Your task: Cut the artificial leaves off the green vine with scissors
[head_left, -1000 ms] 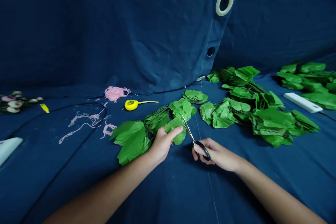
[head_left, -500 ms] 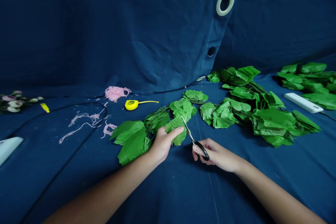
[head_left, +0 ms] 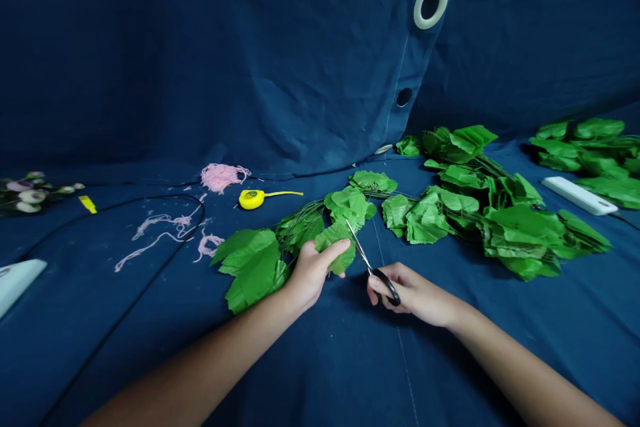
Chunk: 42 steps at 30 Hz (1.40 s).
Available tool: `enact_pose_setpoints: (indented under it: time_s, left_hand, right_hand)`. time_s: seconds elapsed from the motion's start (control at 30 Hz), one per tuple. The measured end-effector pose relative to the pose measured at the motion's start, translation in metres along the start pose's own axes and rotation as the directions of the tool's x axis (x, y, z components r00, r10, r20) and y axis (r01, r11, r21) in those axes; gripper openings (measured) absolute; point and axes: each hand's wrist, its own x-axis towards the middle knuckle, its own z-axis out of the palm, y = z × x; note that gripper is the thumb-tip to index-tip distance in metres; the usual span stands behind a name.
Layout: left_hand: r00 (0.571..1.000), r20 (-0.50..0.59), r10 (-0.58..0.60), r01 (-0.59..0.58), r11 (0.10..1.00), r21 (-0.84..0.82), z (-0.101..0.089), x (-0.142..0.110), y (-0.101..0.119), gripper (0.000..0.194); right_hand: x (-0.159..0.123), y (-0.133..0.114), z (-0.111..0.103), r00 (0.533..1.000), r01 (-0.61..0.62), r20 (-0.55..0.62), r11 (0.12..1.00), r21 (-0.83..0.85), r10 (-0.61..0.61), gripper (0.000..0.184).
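Note:
My left hand [head_left: 311, 270] is closed around a green fabric leaf [head_left: 334, 240] at the end of a leaf cluster [head_left: 260, 260] lying on dark blue cloth. My right hand [head_left: 413, 293] grips black-handled scissors [head_left: 373, 265], whose blades point up and left and touch the leaf's right edge. Wire stems run from the held leaf toward more leaves behind it.
A big heap of green leaves [head_left: 480, 207] lies to the right, another heap [head_left: 595, 153] at far right beside a white bar [head_left: 577, 195]. A yellow tape measure [head_left: 253, 199], pink thread scraps [head_left: 170, 230], a pink tuft [head_left: 220, 177], small flowers [head_left: 30, 190] and a black cable [head_left: 150, 203] lie left.
Almost nothing differs; both hands keep their grips and only the view has shifted very slightly.

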Motion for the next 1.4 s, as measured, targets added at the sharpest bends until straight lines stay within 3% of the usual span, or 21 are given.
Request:
enact_pose_setpoints:
  time_s: [1.0,1.4]
  left_hand:
    - [0.998,0.066,-0.019,0.015,0.998,0.053,-0.0036,0.0017,-0.0015,0.028]
    - [0.998,-0.048,0.036,-0.032,0.996,0.078,0.0005,-0.0019,-0.0052,0.031]
  right_hand:
    - [0.0008,0.0021,0.0012,1.000,-0.006,-0.014,1.000,-0.004,0.006,0.061]
    - [0.0002,0.0016,0.0013,0.999,-0.041,-0.021,0.999,-0.036,0.040,0.063]
